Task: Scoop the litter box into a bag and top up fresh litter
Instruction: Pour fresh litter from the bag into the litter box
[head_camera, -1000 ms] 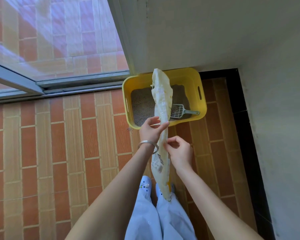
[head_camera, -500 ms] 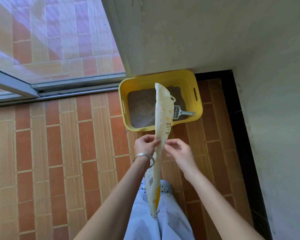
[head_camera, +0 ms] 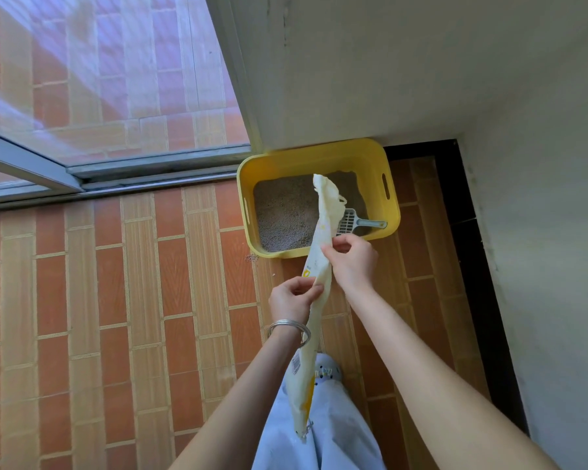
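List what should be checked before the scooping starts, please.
1. Grip on the bag: ok; the left hand and right hand each pinch it.
2. Mouth of the bag open: not ok; it hangs flat and narrow.
3. Reach to the scoop: ok; it lies in the litter box, on the litter.
4. A hand free for the scoop: not ok; both hold the bag.
5. Fresh litter nearby: cannot tell; none in view.
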### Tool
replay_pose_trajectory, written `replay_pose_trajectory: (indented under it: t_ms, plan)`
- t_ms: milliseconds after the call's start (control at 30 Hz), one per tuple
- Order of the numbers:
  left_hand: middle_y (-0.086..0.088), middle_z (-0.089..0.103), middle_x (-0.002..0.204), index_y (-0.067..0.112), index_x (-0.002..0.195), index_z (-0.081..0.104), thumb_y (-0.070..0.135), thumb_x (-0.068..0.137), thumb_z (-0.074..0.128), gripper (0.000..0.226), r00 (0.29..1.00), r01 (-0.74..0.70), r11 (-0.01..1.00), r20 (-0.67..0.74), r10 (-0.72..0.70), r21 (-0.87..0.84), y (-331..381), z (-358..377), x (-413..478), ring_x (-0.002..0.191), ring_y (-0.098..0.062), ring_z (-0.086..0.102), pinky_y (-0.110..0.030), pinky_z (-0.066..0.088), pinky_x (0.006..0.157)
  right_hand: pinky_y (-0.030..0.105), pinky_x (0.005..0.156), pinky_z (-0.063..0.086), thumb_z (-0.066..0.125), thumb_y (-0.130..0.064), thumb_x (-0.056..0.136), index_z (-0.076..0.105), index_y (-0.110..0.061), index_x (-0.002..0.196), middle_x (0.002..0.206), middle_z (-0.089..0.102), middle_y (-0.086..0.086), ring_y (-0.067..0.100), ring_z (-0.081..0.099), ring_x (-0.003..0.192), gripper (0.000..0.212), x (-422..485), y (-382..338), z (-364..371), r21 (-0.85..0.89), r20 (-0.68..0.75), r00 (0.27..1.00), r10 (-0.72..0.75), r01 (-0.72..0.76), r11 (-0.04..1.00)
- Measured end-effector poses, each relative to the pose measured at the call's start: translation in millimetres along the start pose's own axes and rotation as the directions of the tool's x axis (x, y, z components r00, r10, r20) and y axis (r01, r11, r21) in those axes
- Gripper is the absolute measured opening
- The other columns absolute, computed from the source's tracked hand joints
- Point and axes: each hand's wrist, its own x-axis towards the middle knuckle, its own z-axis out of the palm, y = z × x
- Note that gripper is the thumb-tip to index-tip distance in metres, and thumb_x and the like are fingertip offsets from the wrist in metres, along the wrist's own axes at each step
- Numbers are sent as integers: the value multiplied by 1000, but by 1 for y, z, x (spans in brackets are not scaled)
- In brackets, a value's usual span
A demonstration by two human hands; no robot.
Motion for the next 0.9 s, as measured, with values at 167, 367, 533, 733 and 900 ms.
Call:
replay_pose_trajectory:
  t_ms: [167, 367, 533, 733, 900]
  plan:
    - [-4, 69, 91, 20, 90, 70, 11, 81, 70, 13, 999, 35, 979, 18, -32, -199, 17, -4, -1, 84, -16, 64, -27, 53, 69, 9, 56, 39, 74, -14, 75, 69, -7, 77, 71, 67, -2, 7, 58, 64, 8, -23, 20, -5, 28, 37, 999, -40, 39, 999]
    - [-1, 66, 104, 12, 114, 62, 28, 69, 82, 53, 987, -130, 991, -98, 128, -15, 56, 4, 12, 92, -15, 64, -31, 53, 81, 10, 56, 41, 74, -14, 77, 63, -14, 68, 65, 63, -9, 4, 57, 64, 14, -54, 35, -2, 57, 82, 996, -40, 36, 998]
    - [10, 63, 69, 28, 70, 61, 6, 72, 75, 26, 974, -100, 995, -206, 93, -25, 69, 4, 15, 76, -21, 64, -34, 55, 73, 20, 65, 48, 74, -11, 77, 65, -9, 72, 75, 66, 1, 11, 62, 73, 10, -57, 35, -9, 104, 107, 989, -99, 88, 991]
    - [1, 67, 73, 26, 68, 63, 1, 71, 76, 28, 976, -69, 991, -212, 44, -115, 56, -5, 3, 80, -29, 68, -49, 55, 80, 16, 73, 50, 61, -5, 83, 65, -16, 82, 83, 66, -2, 7, 61, 81, 12, -43, 24, -33, 262, 273, 961, -46, -29, 965]
    - [6, 68, 67, 28, 67, 66, 0, 72, 75, 30, 978, -162, 982, -150, 147, -95, 45, 1, -15, 67, -15, 63, -41, 54, 72, 36, 86, 54, 60, -24, 89, 63, -20, 92, 98, 65, 3, 17, 62, 97, 6, -16, -3, -33, 330, 254, 967, 37, -123, 936]
